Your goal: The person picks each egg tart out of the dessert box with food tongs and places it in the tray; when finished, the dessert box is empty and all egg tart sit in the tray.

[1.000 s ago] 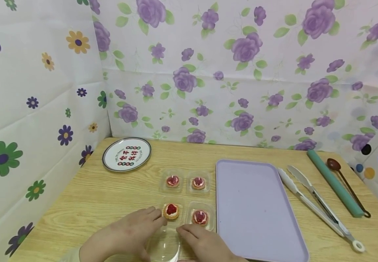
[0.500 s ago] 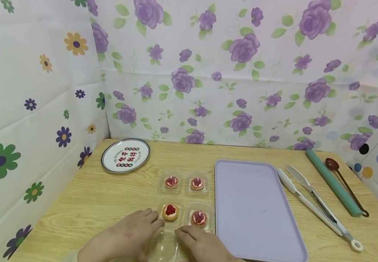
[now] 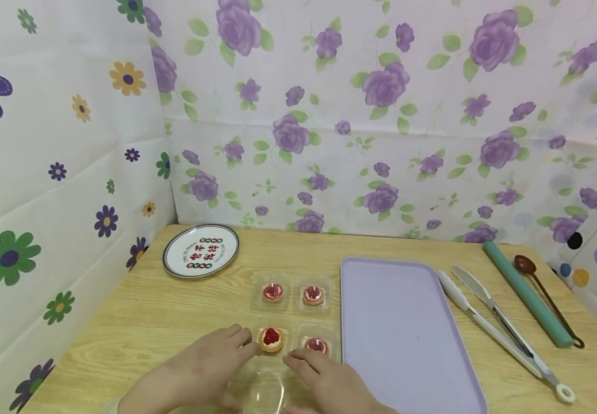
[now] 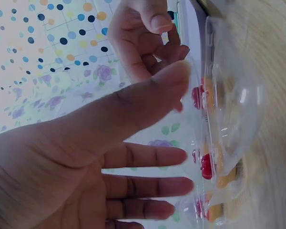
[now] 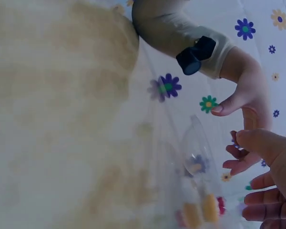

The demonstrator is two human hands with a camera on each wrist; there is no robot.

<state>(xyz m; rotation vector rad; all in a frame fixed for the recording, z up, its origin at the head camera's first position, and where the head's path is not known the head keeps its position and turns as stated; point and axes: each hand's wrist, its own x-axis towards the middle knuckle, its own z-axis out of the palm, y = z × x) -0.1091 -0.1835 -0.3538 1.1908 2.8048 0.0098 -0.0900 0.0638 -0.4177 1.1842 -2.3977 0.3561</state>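
Observation:
A small tart (image 3: pixel 270 339) topped with red fruit and cream sits in an open clear plastic box. The box's clear lid (image 3: pixel 263 394) lies folded out toward the person, between the two hands. My left hand (image 3: pixel 195 368) is at the lid's left side, its fingers extended; in the left wrist view the thumb (image 4: pixel 133 105) reaches close to the box's rim. On the lid's other side is my right hand (image 3: pixel 329 382), fingers loosely bent with nothing between them, overlapping the edge of a covered box with a tart (image 3: pixel 317 345).
Two more lidded boxes with tarts (image 3: pixel 272 292) stand behind. A lilac tray (image 3: pixel 397 328) lies to the right, then tongs (image 3: pixel 505 328), a green roll (image 3: pixel 526 293) and a brown ladle (image 3: pixel 525 264). A white plate (image 3: pixel 174 253) with red characters is at the back left.
The head view has tilted up slightly, so the table sits lower in it. My right hand has shifted slightly forward over the front-right box's edge; the left hand stays nearly in place.

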